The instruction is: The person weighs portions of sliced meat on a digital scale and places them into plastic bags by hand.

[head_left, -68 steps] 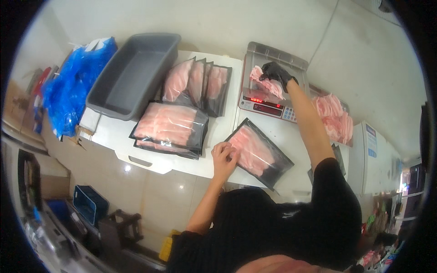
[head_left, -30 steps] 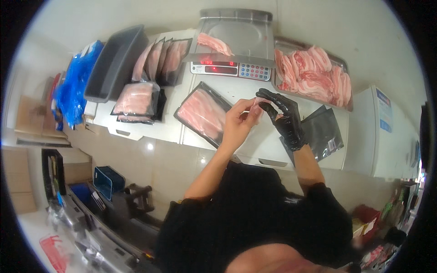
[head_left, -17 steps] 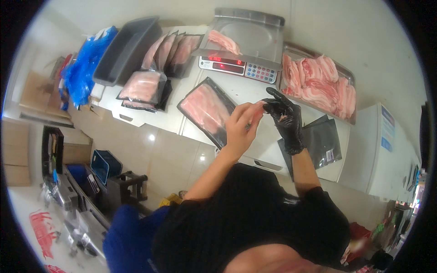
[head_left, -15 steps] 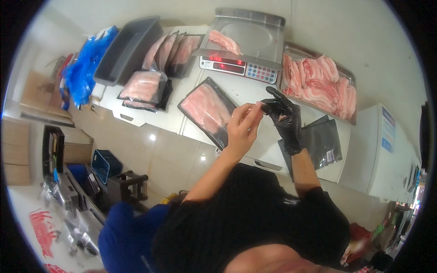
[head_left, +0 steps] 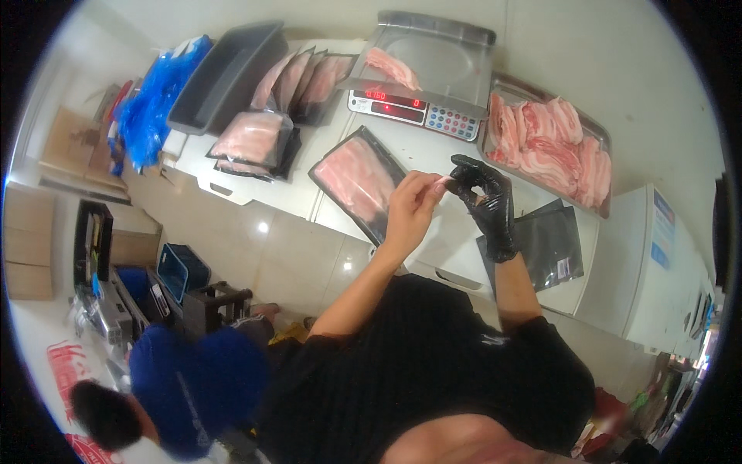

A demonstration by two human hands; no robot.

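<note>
My bare left hand (head_left: 413,203) pinches with thumb and fingers at a small pale bit, too small to name, by my right fingertips. My right hand (head_left: 488,207), in a black glove, has its thumb and fingers curled together at the same spot. Just left of my hands lies a black-backed clear pack of sliced meat (head_left: 355,179). By my right wrist are flat black bags (head_left: 550,241). Beyond my hands stands a digital scale (head_left: 452,122) with pork belly strips (head_left: 390,68) on its steel pan. A metal tray (head_left: 604,205) of pork belly strips sits at right.
Filled meat packs (head_left: 247,139) are stacked at left, with others leaning upright (head_left: 280,79) behind them. Beyond are a dark grey bin (head_left: 185,122) and a blue plastic bag (head_left: 161,108). A white cabinet (head_left: 618,259) stands right. Another person in blue (head_left: 197,379) is low at left.
My hands stay together, while the gloved fingers have curled closer to the thumb. The view has shifted slightly. The person in blue has moved, and their dark hair now shows at lower left.
</note>
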